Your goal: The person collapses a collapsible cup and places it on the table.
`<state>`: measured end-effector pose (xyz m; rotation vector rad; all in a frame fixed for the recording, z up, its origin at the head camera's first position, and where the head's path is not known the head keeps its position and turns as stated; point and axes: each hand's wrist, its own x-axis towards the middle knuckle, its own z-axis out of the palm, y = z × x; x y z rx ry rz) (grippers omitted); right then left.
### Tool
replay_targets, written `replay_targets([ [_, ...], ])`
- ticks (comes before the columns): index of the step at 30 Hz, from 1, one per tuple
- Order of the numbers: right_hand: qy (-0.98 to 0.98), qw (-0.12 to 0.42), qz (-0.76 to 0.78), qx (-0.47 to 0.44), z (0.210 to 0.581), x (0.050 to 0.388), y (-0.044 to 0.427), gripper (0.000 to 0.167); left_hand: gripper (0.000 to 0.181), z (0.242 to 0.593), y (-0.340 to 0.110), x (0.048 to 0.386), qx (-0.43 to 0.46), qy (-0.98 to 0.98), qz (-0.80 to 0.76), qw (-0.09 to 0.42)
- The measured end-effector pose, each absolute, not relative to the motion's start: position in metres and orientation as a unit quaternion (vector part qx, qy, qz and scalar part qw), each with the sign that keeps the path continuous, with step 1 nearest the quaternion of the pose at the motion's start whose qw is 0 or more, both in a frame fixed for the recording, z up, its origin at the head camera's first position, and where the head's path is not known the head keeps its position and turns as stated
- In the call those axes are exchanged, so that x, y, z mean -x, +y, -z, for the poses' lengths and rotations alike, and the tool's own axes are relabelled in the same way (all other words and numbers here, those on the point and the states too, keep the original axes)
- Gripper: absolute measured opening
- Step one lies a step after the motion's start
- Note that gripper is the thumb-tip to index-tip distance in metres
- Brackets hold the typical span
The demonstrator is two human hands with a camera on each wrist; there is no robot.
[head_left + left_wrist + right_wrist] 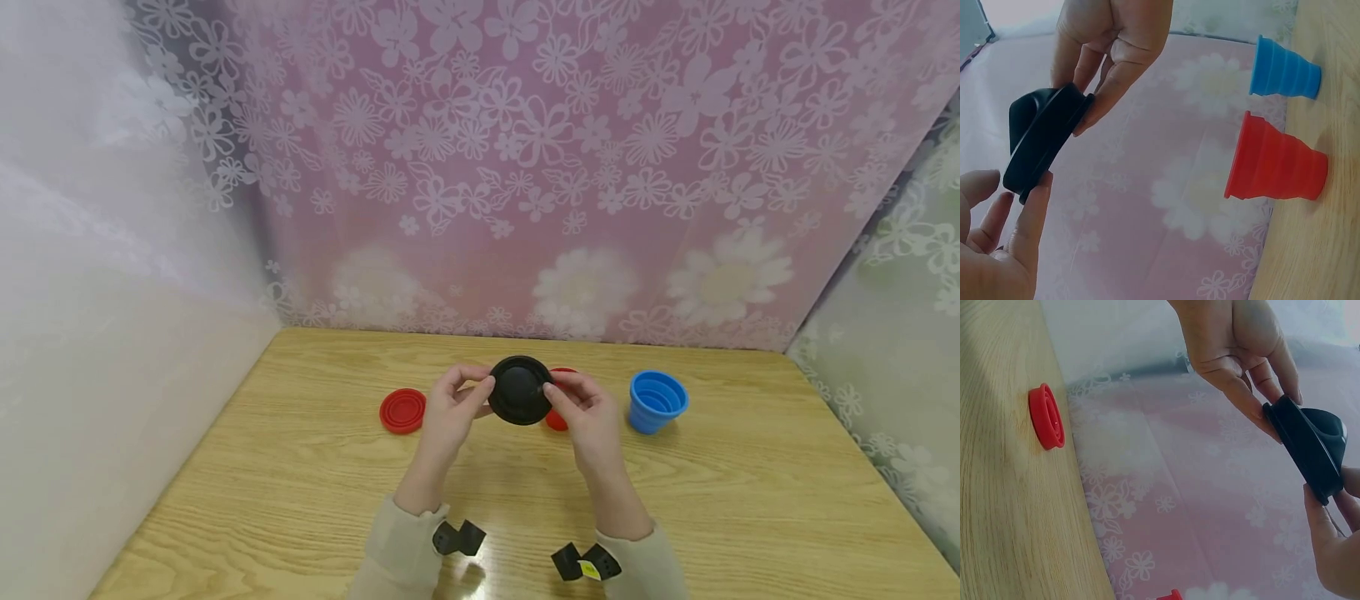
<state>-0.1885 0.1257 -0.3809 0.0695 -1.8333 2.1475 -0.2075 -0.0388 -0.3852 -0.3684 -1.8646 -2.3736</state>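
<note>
A black round cup lid (pixel 520 390), with a thick rim and a raised smooth part, is held above the table between both hands. My left hand (pixel 448 414) pinches its left edge between thumb and fingers. On the opposite edge, my right hand (pixel 595 423) grips it the same way. Behind the right fingers stands a red ribbed cup (pixel 1279 159), mostly hidden in the head view. A blue ribbed collapsible cup (pixel 656 404) stands upright to the right. Left of my left hand lies a flat red collapsed cup (pixel 402 412) with concentric rings.
Everything stands on a light wooden table (pixel 300 500). A pink flowered curtain (pixel 480 208) hangs behind the back edge. Pale sheeting (pixel 112 292) borders the left side, and a flowered sheet (pixel 915 400) the right.
</note>
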Motion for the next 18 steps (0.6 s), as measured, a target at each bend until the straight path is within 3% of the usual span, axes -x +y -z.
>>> replay_targets([
  [10,-0.635,0.153,-0.754,-0.069,0.3812,0.1872,0.1291,0.027,0.018,0.3842,-0.0398,0.2079,0.131,-0.611,0.779,0.038],
  [18,-0.668,0.077,-0.715,-0.194,0.3801,0.1852,0.1347,0.055,0.035,0.3835,-0.0403,0.2051,0.176,-0.599,0.781,0.021],
])
